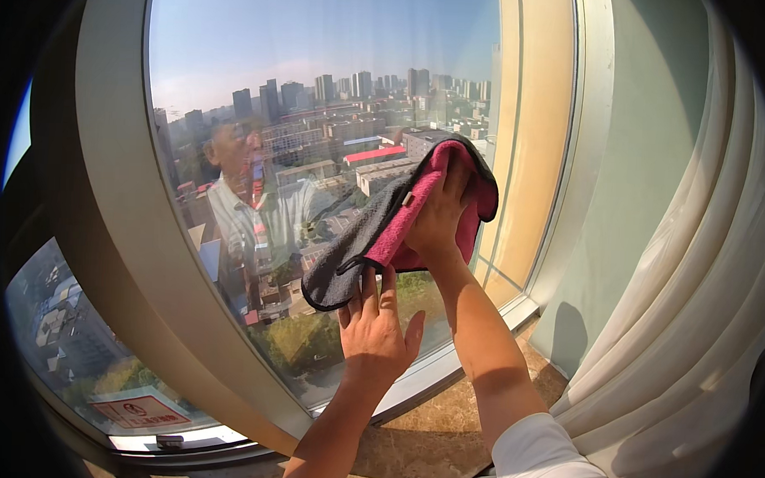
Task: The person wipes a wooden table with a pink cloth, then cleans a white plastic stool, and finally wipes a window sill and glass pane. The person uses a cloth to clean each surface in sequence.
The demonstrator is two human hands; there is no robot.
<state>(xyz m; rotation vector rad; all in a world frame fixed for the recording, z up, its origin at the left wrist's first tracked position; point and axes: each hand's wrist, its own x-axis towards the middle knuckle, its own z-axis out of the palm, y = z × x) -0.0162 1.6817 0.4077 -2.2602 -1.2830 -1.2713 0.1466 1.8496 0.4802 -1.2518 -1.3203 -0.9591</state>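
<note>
A grey and pink microfiber cloth (363, 238) with black edging lies folded against the pane of a tall window (326, 41). My right hand (439, 216) presses on its pink side, near the right end, the fingertips partly hidden in a fold. Below the cloth, my left hand (376, 327) is spread on the glass with its thumb apart; its fingertips meet the cloth's lower edge, and whether they pinch it cannot be told. A person's reflection shows in the pane, left of the cloth.
A brown stone sill (426, 436) runs beneath the metal window frame (428, 373). Pale curtains (683, 300) hang at the right, beside a green wall (617, 203). At the lower left, a second window bears a red-and-white sign (139, 411) and a latch (169, 441).
</note>
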